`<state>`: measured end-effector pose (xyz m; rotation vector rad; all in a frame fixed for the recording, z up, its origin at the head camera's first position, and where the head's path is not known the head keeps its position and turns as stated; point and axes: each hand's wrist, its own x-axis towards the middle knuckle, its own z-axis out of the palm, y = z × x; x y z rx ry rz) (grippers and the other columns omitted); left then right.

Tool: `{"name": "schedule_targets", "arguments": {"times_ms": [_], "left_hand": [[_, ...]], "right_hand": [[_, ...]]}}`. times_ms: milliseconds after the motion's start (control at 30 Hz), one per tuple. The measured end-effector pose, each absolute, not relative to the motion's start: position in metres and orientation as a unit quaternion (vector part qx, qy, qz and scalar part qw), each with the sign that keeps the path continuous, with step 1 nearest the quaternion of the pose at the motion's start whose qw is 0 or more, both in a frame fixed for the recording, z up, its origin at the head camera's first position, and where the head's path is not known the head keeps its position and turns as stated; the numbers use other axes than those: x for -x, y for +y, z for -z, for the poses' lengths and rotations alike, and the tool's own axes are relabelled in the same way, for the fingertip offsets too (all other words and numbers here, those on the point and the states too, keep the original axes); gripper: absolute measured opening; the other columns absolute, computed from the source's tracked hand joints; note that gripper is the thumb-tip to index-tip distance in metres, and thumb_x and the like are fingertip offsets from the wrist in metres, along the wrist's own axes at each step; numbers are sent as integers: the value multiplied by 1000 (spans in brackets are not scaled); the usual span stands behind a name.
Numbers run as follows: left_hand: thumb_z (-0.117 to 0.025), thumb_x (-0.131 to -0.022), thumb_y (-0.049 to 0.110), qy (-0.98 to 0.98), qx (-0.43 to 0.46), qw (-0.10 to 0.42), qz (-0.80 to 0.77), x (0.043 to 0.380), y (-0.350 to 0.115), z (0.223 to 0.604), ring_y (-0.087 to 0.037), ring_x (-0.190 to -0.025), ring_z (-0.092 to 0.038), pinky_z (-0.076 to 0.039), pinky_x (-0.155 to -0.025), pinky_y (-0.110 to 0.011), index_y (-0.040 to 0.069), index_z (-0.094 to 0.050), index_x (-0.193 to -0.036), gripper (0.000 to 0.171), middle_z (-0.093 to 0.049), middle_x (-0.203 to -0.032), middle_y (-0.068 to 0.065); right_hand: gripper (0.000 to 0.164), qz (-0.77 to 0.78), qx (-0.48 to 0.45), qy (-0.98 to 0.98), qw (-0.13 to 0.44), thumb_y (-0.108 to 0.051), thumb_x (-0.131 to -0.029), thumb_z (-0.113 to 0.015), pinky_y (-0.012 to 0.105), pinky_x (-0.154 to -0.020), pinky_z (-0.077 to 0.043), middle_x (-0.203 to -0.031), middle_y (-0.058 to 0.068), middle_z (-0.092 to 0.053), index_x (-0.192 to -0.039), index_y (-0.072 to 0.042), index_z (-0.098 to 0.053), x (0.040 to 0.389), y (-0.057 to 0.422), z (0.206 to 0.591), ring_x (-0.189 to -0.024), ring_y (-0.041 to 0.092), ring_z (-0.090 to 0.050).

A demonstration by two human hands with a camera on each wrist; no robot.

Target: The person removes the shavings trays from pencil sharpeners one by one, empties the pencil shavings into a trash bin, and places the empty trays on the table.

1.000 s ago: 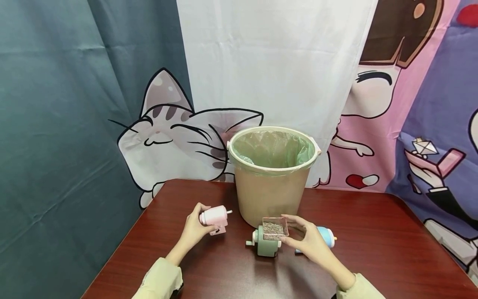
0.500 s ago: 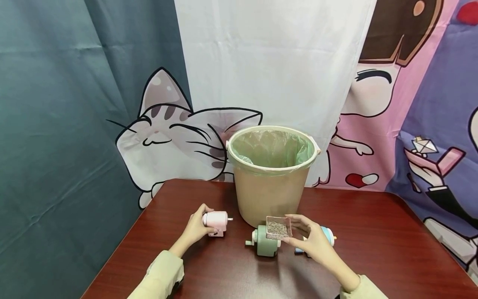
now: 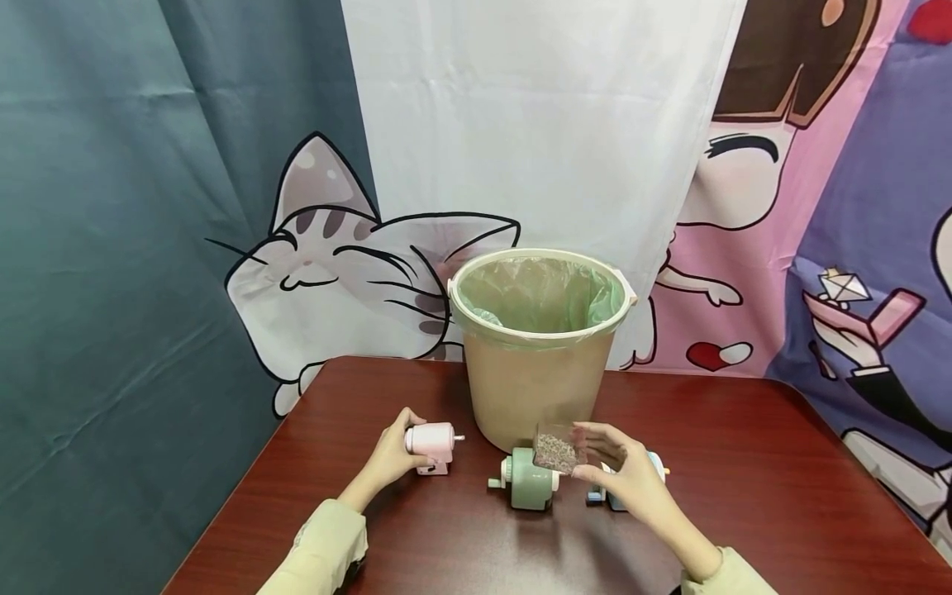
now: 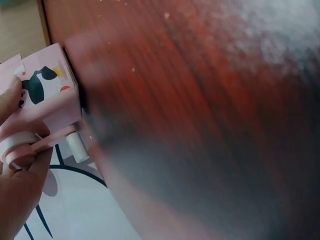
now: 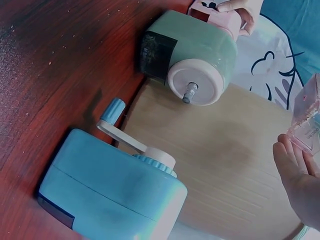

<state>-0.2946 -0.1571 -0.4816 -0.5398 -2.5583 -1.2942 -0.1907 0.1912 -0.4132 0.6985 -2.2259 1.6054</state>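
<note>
My left hand (image 3: 392, 453) grips a pink crank pencil sharpener (image 3: 431, 438), upright at the table's left-centre, thumb on its near side. Its crank and white knob show in the left wrist view, and a dark slot (image 5: 200, 15) opens low on its body. My right hand (image 3: 623, 467) pinches a small clear pinkish sharpener drawer (image 3: 555, 453) between thumb and fingers. Grey-brown pencil shavings lie in the drawer, which is raised and tilted. Just below and left of it a green pencil sharpener (image 3: 530, 489) stands on the table. A blue pencil sharpener (image 5: 112, 185) is partly hidden behind my right hand.
A tall beige bin (image 3: 535, 380) lined with a green plastic bag (image 3: 543, 297) stands right behind the sharpeners, its mouth well above both hands. Small crumbs dot the red-brown table (image 3: 714, 463). A printed cloth (image 3: 535, 140) hangs along the back.
The pink sharpener has come down from a tilt to upright, shifting slightly right with my left hand. My right hand has drifted slightly right, and the drawer's tilt has changed.
</note>
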Motion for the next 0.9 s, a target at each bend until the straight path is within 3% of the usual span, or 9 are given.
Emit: {"name": "schedule_targets", "arguments": {"times_ms": [133, 200, 400, 667, 900], "left_hand": [[-86, -54, -3, -870, 191, 107, 442, 295, -158, 482, -20, -85, -60, -47, -73, -26, 6, -52, -99, 58, -66, -106, -12], [-87, -54, -2, -868, 197, 108, 442, 296, -158, 483, -20, -85, -60, -47, -73, -26, 6, -52, -99, 58, -66, -106, -11], [-88, -55, 2, -863, 213, 103, 446, 297, -160, 486, -19, -86, -60, -48, -72, -26, 6, -51, -101, 59, -64, -103, -9], [-83, -69, 16, -853, 206, 82, 473, 295, -158, 483, -16, -85, -58, -47, -72, -24, 4, -51, -109, 53, -62, -104, -11], [-81, -71, 12, -844, 194, 113, 487, 292, -156, 482, -26, -95, -58, -47, -78, -27, -1, -53, -114, 53, -60, -112, -22]], "right_hand": [[47, -566, -252, -766, 170, 7, -76, -70, 12, -82, -49, -107, -8, -67, -118, 14, -53, 192, 192, 412, -97, -5, -61], [46, -564, -254, -765, 179, 8, -76, -70, 12, -81, -49, -107, -12, -67, -118, 14, -53, 192, 191, 411, -97, -5, -61], [46, -580, -265, -747, 188, 9, -77, -68, 12, -83, -49, -108, -11, -67, -119, 16, -52, 193, 190, 406, -97, -3, -62], [43, -606, -297, -717, 175, 11, -80, -63, 15, -80, -51, -108, -9, -68, -121, 15, -51, 195, 188, 403, -95, 0, -64], [42, -615, -318, -698, 180, 5, -83, -63, 15, -77, -51, -109, -11, -68, -124, 10, -53, 192, 182, 399, -95, 0, -64]]}}
